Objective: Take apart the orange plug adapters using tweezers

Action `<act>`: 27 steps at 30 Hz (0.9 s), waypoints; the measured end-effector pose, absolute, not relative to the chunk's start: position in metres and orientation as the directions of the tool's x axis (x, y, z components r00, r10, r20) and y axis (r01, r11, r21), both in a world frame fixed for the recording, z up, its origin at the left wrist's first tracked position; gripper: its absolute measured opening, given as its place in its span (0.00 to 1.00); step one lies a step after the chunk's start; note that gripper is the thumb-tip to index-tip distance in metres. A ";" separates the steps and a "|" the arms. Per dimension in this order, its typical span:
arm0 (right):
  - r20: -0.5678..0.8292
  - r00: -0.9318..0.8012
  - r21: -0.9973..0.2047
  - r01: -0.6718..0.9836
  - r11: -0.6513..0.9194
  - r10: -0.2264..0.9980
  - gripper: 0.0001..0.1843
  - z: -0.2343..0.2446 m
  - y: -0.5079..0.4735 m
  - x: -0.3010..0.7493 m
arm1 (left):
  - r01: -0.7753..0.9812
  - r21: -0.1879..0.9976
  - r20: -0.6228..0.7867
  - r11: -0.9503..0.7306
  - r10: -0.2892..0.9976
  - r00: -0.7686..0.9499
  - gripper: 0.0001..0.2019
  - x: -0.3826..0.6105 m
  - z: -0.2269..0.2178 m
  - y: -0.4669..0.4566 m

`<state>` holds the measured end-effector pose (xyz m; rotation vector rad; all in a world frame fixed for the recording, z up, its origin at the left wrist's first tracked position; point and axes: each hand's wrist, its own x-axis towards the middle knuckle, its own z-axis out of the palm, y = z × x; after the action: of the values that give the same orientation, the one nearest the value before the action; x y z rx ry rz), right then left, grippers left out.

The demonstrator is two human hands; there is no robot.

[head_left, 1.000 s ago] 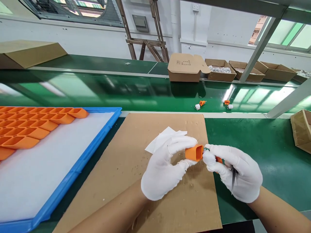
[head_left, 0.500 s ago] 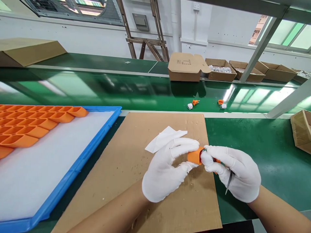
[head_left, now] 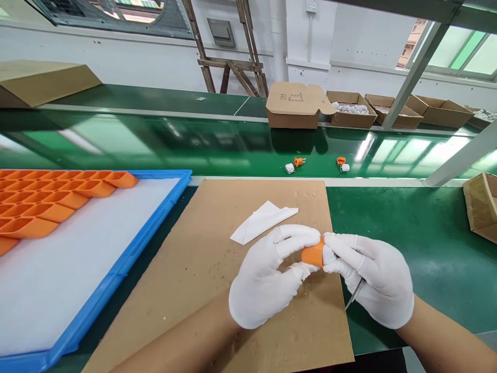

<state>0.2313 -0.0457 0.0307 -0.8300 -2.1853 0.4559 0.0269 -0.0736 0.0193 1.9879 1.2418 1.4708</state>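
My left hand (head_left: 274, 274), in a white glove, pinches an orange plastic housing (head_left: 312, 255) between thumb and fingertips over the cardboard. The gloved fingers of my right hand (head_left: 368, 277) press together at the housing's right end, hiding whatever lies there. Out of the right palm sticks a thin pointed metal tool (head_left: 354, 294), its other end covered by the glove. A folded white paper (head_left: 262, 221) lies just beyond my left hand on the cardboard sheet (head_left: 186, 290).
At the left, a blue-rimmed tray (head_left: 128, 264) carries rows of orange housings (head_left: 58, 199). Beyond the cardboard runs a green conveyor belt (head_left: 217, 155) with small orange-and-white plug parts (head_left: 298, 161). Cardboard boxes (head_left: 293, 106) line the back shelf; a slanted metal post (head_left: 462, 155) stands right.
My right fingers have closed up against the housing, covering the wires and orange piece seen earlier at its right end. The metal tool has swung leftward. Plug parts on the belt have shifted left.
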 end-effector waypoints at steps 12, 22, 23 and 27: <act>0.480 -0.562 -0.311 0.609 0.730 0.674 0.25 0.039 -0.056 0.222 | 0.329 0.932 0.200 -0.152 0.973 -0.115 0.16 0.040 0.015 -0.073; -0.195 -0.520 -0.974 0.003 -0.226 0.832 0.26 0.043 -0.028 0.226 | 0.371 0.890 0.289 -0.264 0.957 -0.010 0.18 0.035 0.021 -0.072; -0.225 -0.570 -0.959 -0.017 -0.285 0.790 0.26 0.043 -0.028 0.225 | 0.365 0.882 0.313 -0.299 0.949 0.020 0.19 0.034 0.020 -0.073; -0.264 -0.625 -0.924 -0.055 -0.379 0.734 0.22 0.043 -0.035 0.222 | 0.322 0.835 0.434 -0.446 0.894 0.112 0.26 0.033 0.014 -0.077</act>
<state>0.2217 -0.0348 0.0430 -0.9342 -1.3318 2.0449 0.0334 -0.0766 0.0143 1.8400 1.1803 1.3329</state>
